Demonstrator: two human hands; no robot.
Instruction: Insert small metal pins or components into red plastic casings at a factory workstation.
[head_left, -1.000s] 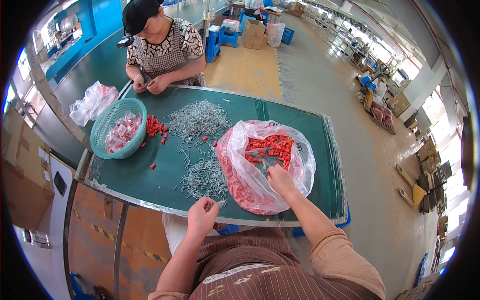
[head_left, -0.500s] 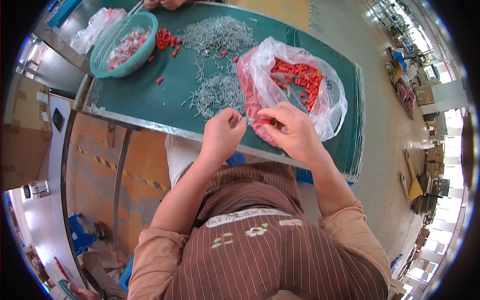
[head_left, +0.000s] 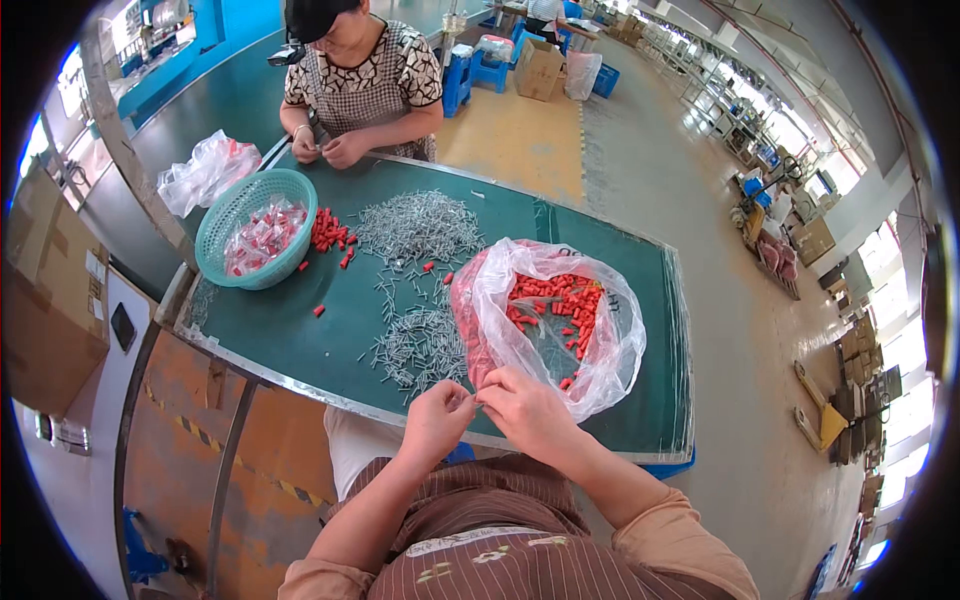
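Note:
My left hand [head_left: 440,420] and my right hand [head_left: 532,412] meet over the near edge of the table, in front of the plastic bag. Both are closed in a pinch, fingertips touching or nearly so. My right fingers cover most of the small red plastic piece that they hold. What the left fingertips pinch is too small to make out. The clear plastic bag [head_left: 625,350] stands open beside my right hand, with many red plastic pieces [head_left: 560,300] inside. Left of it lies a loose pile of small grey metal pins or screws [head_left: 420,342].
A larger heap of the metal parts [head_left: 420,225] lies farther back. A green basket [head_left: 215,260] holds small packed bags, with loose red pieces [head_left: 328,232] beside it. Across the green table [head_left: 300,365], a co-worker's hands [head_left: 345,150] handle something small. A crumpled plastic bag [head_left: 205,170] lies behind the basket.
The view has tilted up, so the co-worker across the table shows. My hands have come closer together, and the red piece in my right fingers is now mostly covered.

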